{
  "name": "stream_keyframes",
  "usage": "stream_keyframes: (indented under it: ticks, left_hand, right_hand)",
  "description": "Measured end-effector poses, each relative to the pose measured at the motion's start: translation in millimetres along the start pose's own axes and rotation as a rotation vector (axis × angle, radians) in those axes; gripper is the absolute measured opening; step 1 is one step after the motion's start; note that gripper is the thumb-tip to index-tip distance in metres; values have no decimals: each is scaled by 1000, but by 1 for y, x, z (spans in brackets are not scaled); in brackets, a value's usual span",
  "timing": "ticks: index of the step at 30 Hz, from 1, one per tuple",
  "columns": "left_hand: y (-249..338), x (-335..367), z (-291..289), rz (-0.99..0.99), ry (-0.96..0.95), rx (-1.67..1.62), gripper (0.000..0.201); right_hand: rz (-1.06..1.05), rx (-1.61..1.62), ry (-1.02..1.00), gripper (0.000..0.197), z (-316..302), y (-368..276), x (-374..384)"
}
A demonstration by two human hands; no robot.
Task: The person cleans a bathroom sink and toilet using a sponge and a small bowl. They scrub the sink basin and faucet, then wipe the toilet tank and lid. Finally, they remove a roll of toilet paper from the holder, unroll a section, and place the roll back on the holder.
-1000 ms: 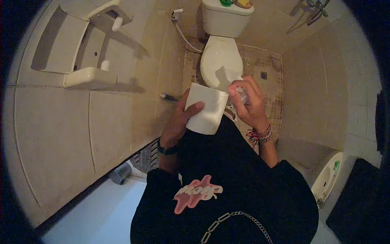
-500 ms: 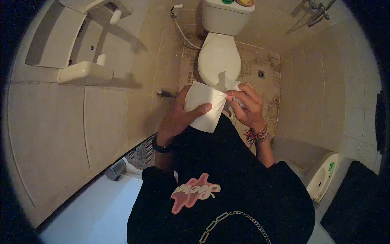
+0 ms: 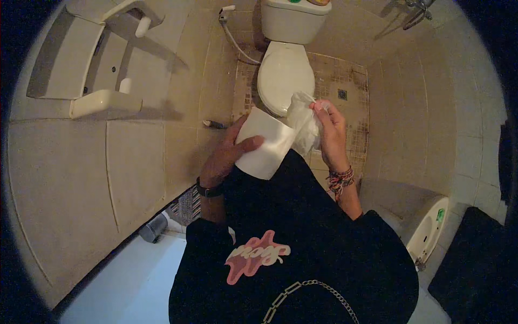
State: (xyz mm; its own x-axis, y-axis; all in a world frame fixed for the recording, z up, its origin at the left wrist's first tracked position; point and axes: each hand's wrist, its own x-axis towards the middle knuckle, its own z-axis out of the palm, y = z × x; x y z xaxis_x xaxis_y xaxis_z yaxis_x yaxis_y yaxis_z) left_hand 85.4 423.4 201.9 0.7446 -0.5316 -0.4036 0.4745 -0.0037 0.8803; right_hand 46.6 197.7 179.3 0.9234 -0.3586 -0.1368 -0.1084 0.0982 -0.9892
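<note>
My left hand is wrapped round a white toilet paper roll, its thumb lying across the roll's side. The roll is tilted, in front of my dark shirt. Beside it, my right hand pinches the upper edge of a crumpled, see-through plastic wrapper between thumb and fingers. The wrapper hangs down from that pinch and comes close against the roll's right end; I cannot tell whether the two are still joined.
A white toilet with its lid down stands ahead. On the left wall is an off-white toilet roll holder, with a spray hose farther off. A washbasin is at the right, a grey bin lower left.
My right hand has moved up and slightly right, drawing the plastic wrapper out so that more of it hangs spread. My left hand with the roll has shifted slightly left.
</note>
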Motion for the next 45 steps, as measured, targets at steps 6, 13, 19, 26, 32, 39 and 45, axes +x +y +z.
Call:
stream_keyframes:
  ticks: [6,13,19,26,32,39,45]
  left_hand:
    - [-8,-7,-3,47,8,-333,64]
    - [-33,0,-4,272,78,-541,51]
    - [-78,20,-31,450,356,-250,34]
    - [-48,20,-25,228,179,-727,44]
    - [-55,24,-30,271,-38,-940,52]
    - [-46,18,-17,351,191,-541,59]
    - [-58,21,-32,113,-147,-1733,62]
  right_hand:
    - [1,-84,-168,24,2,-14,-17]
    - [13,-47,-179,32,22,-17,-22]
    - [-110,-32,-349,42,27,18,-11]
    - [-22,-104,-287,35,39,10,-9]
    - [213,366,-273,18,42,7,-7]
    - [260,464,-271,16,42,8,-7]
    - [222,403,-256,17,38,5,-5]
